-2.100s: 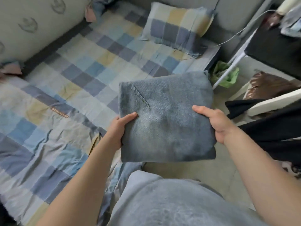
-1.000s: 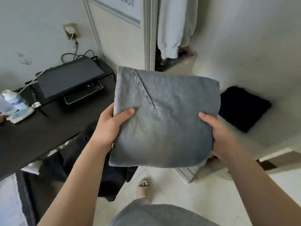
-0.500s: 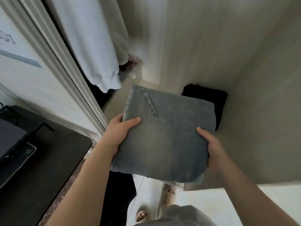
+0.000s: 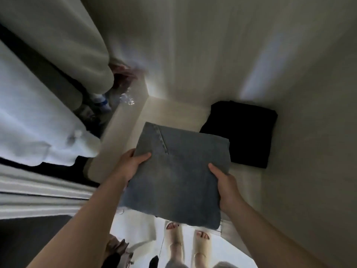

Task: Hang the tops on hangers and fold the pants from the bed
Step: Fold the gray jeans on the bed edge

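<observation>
I hold a folded pair of blue-grey jeans flat in front of me, over the front edge of a pale wardrobe shelf. My left hand grips the jeans' left edge, thumb on top. My right hand grips the right edge the same way. A folded black garment lies on the shelf to the right, just beyond the jeans. Light-coloured tops hang in the wardrobe section to the left.
A pale upright divider separates the shelf from the hanging section. Small items, a bottle among them, sit at the bottom of the hanging space. The wardrobe's right wall closes the shelf. My feet in sandals stand on the floor below.
I have turned from the bed past the black desk to the wardrobe, carrying the folded jeans in both hands. The jeans now reach over the shelf beside the black garment.
</observation>
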`<state>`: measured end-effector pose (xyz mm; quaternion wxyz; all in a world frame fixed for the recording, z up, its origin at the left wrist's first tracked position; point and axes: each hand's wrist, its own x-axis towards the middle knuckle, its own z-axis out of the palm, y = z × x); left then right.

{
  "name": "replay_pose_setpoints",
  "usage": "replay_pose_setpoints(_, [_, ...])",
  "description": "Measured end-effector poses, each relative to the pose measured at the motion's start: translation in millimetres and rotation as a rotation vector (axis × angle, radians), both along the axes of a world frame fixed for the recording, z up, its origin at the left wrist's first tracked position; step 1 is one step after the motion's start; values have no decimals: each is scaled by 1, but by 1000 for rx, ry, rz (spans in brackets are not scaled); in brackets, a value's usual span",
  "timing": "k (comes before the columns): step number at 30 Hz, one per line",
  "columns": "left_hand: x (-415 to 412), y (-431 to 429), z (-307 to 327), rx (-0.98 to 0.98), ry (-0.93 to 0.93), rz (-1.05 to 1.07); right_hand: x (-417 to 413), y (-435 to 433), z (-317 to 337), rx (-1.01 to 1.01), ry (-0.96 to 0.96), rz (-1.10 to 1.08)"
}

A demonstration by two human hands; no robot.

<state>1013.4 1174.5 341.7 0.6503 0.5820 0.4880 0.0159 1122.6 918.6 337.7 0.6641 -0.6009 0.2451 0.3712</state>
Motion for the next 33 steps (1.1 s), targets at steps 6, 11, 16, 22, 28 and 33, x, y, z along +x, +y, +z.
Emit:
replay_pose_setpoints(6, [57,54,-64,143,27,-45,53,51,-47,-10,35,35])
replay_pose_setpoints(11, [94,84,-96,450,11,-11,98,95,-77,-114,-36,129])
replay_pose_setpoints(16, [86,74,-125,819,214,-322,87,102,-98,-615,-636,741])
replay_pose_setpoints(22, [22,16,-157,1064,389,-699,21,86,-136,-876,-1036,1437])
replay_pose_setpoints(28, [6,21,-180,1035,347,-741,26,109,-165,-906,-1092,1404])
replay_pose_setpoints(33, [42,42,-187,1058,326,-710,58,133,-171,-930,-1115,1336])
